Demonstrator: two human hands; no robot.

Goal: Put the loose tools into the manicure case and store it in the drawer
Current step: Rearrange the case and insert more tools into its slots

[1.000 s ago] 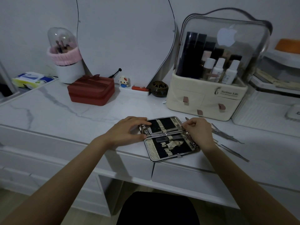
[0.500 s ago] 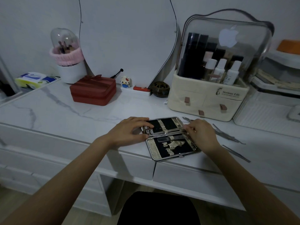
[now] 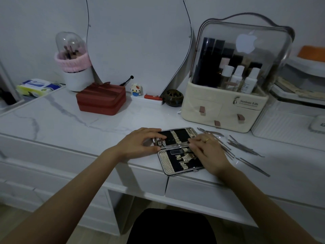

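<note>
I see the case [image 3: 177, 150] lying open flat at the desk's front edge, black-lined, gold loops mostly empty; steel tools [image 3: 244, 147] lie scattered just right.

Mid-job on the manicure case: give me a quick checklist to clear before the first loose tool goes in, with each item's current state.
1. Manicure case lies open and flat on the tabletop: ok.
2. Case steadied: left hand rests on its far-left corner: ok.
3. Right hand holds a tool: not ok, its fingers lie over the case's right side.
4. Loose tools within reach, right of the case: ok.
5. Free elastic loops inside the case: ok, most look empty.
6. Drawer open for storing: not ok, closed.
</note>
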